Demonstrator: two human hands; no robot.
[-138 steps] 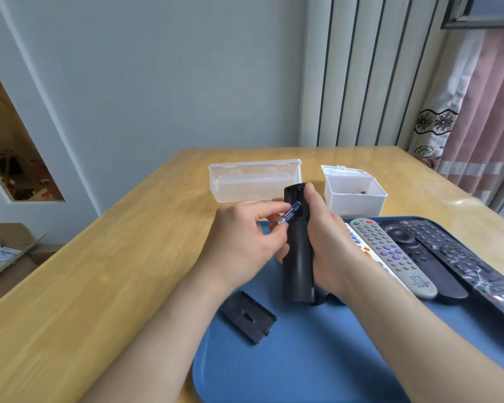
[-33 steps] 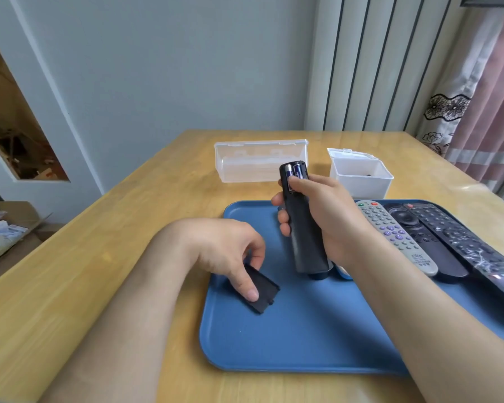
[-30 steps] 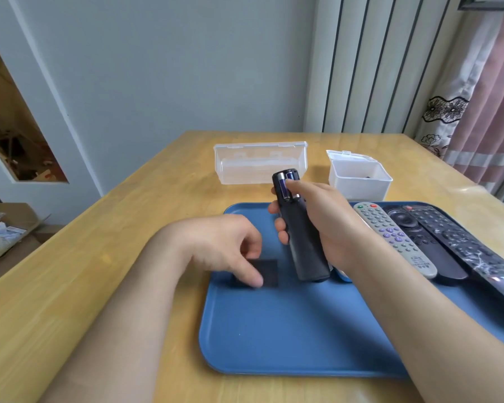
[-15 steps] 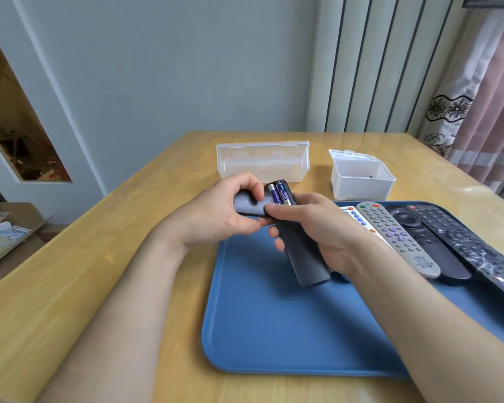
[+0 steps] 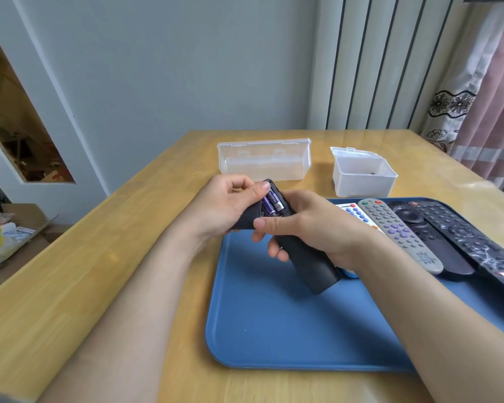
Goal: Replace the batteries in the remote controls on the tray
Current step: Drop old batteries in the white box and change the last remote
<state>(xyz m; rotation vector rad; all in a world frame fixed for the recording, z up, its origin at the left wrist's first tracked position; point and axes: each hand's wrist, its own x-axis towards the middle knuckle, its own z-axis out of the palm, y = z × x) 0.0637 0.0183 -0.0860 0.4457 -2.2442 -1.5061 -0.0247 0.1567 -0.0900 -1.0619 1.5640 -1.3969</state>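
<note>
Batteries (image 5: 271,204), two small purple ones, sit side by side in the open back of the long black remote control (image 5: 304,254). The right hand (image 5: 314,228) wraps round this remote and holds it tilted above the flat blue plastic tray (image 5: 274,321). The left hand (image 5: 223,205) pinches the little black battery cover (image 5: 248,219) right beside the open slot, with the thumb up near the batteries.

This looks like the closing-up step: the batteries are in and the cover is not on yet. Next the cover has to line up with the slot and slide or snap shut, gently, so it does not go in crooked.

The other remotes (image 5: 399,235) lie in a row on the right of the tray. Behind it, on the wooden desk (image 5: 99,271), stand a long clear plastic box (image 5: 264,159) and a small white plastic box (image 5: 361,177).
</note>
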